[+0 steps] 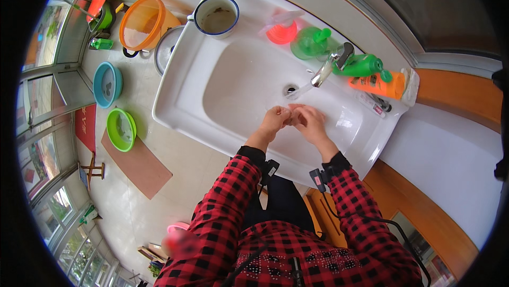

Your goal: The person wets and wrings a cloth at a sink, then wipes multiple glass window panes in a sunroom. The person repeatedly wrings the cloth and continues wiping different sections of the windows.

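My left hand point(274, 120) and my right hand point(310, 122) meet over the white ceramic washbasin point(238, 84), with their fingers curled and fingertips together. Something small and pale may be between them, but the fingers hide it. Just beyond my hands is the drain hole point(291, 89). A chrome single-lever tap point(324, 70) points towards it, and a thin stream of water point(299, 92) runs from its spout.
On the basin's back ledge stand a pink pump bottle point(282, 32), a green pump bottle point(308, 44), a green squeeze bottle point(358, 65) and an orange tube point(375, 85). An enamel mug point(216, 16) occupies the far left corner. Coloured basins point(121, 130) lie on the floor at left.
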A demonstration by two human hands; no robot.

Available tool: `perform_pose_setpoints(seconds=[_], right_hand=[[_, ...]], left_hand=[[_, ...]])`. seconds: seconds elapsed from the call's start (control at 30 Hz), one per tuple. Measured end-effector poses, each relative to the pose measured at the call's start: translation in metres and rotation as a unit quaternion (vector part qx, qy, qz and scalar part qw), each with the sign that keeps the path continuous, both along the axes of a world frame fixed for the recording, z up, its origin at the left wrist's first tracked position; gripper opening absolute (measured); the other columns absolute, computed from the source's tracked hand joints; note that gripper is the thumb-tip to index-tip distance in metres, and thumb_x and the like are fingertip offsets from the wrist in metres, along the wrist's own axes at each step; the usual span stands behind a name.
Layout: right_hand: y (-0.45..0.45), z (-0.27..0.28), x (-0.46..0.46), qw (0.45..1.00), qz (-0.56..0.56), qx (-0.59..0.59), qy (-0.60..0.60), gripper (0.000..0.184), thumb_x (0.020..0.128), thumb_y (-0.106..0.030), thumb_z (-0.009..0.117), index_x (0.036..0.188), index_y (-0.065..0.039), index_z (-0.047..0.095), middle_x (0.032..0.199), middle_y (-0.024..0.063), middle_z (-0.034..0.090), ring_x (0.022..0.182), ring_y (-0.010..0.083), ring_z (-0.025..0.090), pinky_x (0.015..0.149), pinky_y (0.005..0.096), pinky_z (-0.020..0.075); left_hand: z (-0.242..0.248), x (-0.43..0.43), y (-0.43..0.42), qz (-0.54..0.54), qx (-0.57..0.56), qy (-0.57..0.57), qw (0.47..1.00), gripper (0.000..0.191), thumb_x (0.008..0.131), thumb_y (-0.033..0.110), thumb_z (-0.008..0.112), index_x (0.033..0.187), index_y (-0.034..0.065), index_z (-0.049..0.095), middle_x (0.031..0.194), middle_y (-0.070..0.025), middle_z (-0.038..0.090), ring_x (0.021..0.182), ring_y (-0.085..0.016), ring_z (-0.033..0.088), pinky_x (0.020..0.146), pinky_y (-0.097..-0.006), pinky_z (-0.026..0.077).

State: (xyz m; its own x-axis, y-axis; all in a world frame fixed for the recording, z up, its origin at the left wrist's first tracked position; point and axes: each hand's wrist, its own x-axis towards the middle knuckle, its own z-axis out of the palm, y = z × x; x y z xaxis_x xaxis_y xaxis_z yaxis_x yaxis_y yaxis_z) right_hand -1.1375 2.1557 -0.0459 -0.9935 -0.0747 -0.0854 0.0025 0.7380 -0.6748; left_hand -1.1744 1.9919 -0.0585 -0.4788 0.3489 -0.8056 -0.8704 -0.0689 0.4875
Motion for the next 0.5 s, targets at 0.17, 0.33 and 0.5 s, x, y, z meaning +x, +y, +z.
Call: perform_pose_setpoints(seconds=[0.17, 0.33, 0.5], right_hand=[[-0.003, -0.015, -0.006, 0.978, -0.027, -0.182, -0.097, 0.021, 0.077, -0.003, 0.057, 0.097, 0.0, 0.063, 0.09, 0.0105, 0.063, 0.083, 0.0247, 0.059, 0.076, 0.0318, 0.0474], [0.008, -0.01, -0.012, 0.911, -0.11, -0.362, -0.166, 0.021, 0.091, -0.009, 0.046, 0.103, 0.003, 0.059, 0.098, 0.0042, 0.06, 0.092, 0.0121, 0.055, 0.084, 0.0262, 0.0442], [-0.008, -0.005, -0.013, 0.904, -0.175, -0.344, -0.186, 0.024, 0.095, -0.017, 0.045, 0.104, 0.001, 0.058, 0.095, 0.0045, 0.06, 0.086, 0.0109, 0.055, 0.079, 0.0259, 0.0449]], left_hand=[[0.001, -0.011, -0.016, 0.026, 0.016, 0.05, 0.998, 0.022, 0.088, 0.028, 0.057, 0.093, 0.0068, 0.058, 0.089, -0.0003, 0.061, 0.079, -0.011, 0.056, 0.08, -0.0266, 0.04], [-0.005, -0.024, -0.02, -0.002, -0.033, 0.135, 0.99, 0.026, 0.093, 0.029, 0.05, 0.095, 0.0042, 0.058, 0.096, -0.004, 0.063, 0.091, -0.014, 0.056, 0.089, -0.0314, 0.037], [0.005, -0.018, 0.008, 0.103, -0.024, 0.087, 0.991, 0.029, 0.094, 0.03, 0.046, 0.093, 0.0029, 0.057, 0.087, -0.0053, 0.06, 0.079, -0.013, 0.055, 0.079, -0.0323, 0.042]])
